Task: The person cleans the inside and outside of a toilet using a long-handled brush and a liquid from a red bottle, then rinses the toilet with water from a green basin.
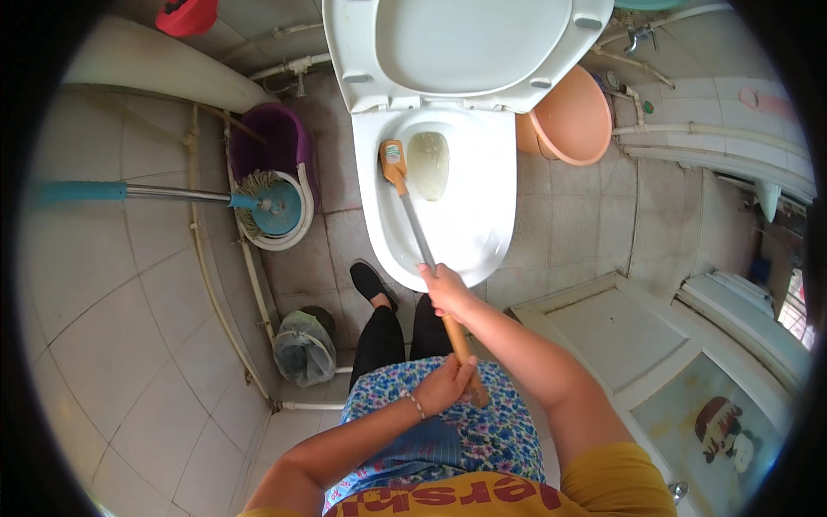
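A long-handled toilet brush (416, 226) with a tan head, a grey metal shaft and a tan grip slants across the white toilet bowl (388, 226). Its head rests on the left inner side of the bowl, beside the pool of water. My right hand (445, 290) is closed around the shaft just above the grip, over the bowl's front rim. Lower down, my left hand (442, 385), with a bracelet at the wrist, wraps the grip near its end, in front of my flowered apron (491, 422). Behind the bowl, the toilet lid and seat (474, 47) stand raised.
On the left, a mop (276, 207) stands in a purple and white spin bucket (303, 151). A lined trash bin (305, 349) sits below it. An orange bucket (579, 116) is right of the toilet. A white door (616, 336) with a glass panel stands at the lower right.
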Demonstrator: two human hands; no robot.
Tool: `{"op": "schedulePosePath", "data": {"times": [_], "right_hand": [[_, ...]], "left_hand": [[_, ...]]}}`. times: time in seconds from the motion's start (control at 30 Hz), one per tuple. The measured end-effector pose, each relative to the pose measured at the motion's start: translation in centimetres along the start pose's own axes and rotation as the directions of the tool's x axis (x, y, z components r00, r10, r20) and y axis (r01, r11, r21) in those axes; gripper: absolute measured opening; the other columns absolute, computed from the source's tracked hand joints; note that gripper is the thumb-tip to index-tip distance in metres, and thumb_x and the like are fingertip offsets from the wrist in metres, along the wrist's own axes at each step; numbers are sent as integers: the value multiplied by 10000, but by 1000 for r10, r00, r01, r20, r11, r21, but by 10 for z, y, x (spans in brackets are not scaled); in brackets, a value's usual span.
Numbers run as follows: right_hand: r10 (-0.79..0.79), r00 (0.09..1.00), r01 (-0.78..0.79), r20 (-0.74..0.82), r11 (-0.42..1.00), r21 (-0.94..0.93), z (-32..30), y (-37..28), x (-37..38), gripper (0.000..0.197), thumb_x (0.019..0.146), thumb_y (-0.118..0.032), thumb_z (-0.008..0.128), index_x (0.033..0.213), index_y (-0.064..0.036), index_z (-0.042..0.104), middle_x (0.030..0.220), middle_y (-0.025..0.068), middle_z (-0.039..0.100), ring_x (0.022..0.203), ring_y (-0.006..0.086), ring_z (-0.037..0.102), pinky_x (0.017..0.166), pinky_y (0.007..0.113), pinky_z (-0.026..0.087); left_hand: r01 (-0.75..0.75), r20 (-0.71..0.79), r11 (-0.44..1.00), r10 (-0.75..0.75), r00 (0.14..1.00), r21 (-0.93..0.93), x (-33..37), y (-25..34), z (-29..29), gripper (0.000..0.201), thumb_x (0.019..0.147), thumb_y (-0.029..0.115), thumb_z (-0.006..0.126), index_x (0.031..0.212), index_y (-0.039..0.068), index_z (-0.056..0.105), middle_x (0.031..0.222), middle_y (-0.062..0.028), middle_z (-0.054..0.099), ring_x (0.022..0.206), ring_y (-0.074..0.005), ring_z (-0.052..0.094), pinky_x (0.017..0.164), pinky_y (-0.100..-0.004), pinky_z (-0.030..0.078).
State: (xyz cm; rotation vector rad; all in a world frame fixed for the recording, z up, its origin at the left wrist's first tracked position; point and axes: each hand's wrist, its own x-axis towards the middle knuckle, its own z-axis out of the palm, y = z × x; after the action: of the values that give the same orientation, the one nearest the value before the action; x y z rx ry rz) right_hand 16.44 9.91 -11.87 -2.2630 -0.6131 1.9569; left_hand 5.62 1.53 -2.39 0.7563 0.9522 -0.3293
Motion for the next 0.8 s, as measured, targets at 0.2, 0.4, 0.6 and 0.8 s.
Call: {"op": "schedulePosePath", "data": {"times": [0.2,0.4,0.6,0.8], "right_hand": [[-480,860,102,-171,491,-865,-144,-20,2,427,938,-145,377,1363,-187,362,734,133,562,617,252,566,547,385,461],[-423,903,-58,-70,41,-997,-252,-96,-34,656,833,23,418,1380,-328,327,842,162,602,741,296,614,639,399,494],[-464,886,-27,-29,11,-1000,-222,-103,-20,616,830,12,421,1363,-292,366,862,142,606,794,263,620,667,404,492],[-274,921,-35,-278,650,-759,-206,9,-5,503,903,-75,420,1360,-282,377,886,144,611,741,272,608,665,394,480]], "left_hand": [[-184,5,980,185,983,-75,-5,-26,-13,436,960,410,373,1126,12,435,864,-99,573,786,-174,607,688,-309,481],[-138,-92,990,136,986,-20,-28,-46,-39,419,960,381,384,1157,14,430,977,-119,569,802,-184,631,700,-300,491],[-7,-79,999,5,997,-31,-46,-72,-43,366,966,345,386,1150,30,421,977,-97,565,836,-160,620,700,-270,504],[-69,-112,990,55,992,-120,-51,-82,-51,346,966,314,401,1161,30,416,1006,-104,569,842,-163,619,710,-276,507]]}}
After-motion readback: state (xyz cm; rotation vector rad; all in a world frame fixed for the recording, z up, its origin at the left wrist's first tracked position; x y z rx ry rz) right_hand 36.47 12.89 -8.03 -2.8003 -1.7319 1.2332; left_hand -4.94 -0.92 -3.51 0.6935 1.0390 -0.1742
